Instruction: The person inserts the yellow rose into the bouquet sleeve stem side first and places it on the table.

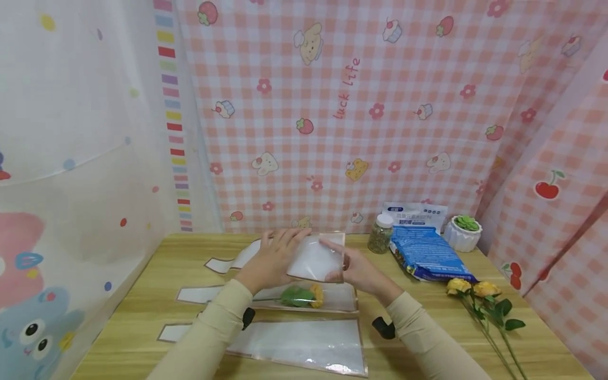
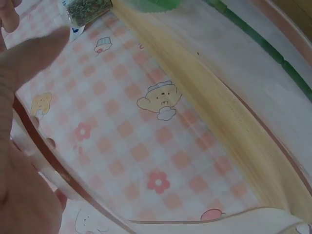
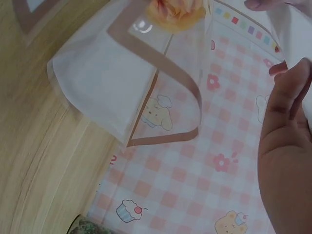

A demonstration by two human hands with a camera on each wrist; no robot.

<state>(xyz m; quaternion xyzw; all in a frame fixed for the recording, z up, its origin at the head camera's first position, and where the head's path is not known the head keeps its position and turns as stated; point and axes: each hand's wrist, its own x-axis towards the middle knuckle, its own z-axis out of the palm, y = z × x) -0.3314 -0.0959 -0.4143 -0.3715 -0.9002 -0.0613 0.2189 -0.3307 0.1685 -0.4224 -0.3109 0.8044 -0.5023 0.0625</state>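
Both hands are at a flower sleeve point(image 1: 315, 258) with a clear front, white back and brown edging, raised at the far side of the table. The left hand point(image 1: 273, 261) holds it across the middle, fingers over its far edge. At its wide right end, the right hand point(image 1: 361, 272) grips the rim, index finger and thumb spread along the opening. Just nearer lies a second sleeve point(image 1: 339, 300) with a yellow flower point(image 1: 316, 295) inside, its green stem point(image 2: 263, 44) showing in the left wrist view. A third, flat sleeve point(image 1: 304, 340) lies closest.
Two yellow roses point(image 1: 486, 289) on long stems lie at the right of the wooden table point(image 1: 138, 322). Behind them are a blue bag point(image 1: 427, 253), a white-lidded jar point(image 1: 381, 235) and a potted succulent point(image 1: 464, 232). A checked curtain point(image 1: 332, 148) hangs behind.
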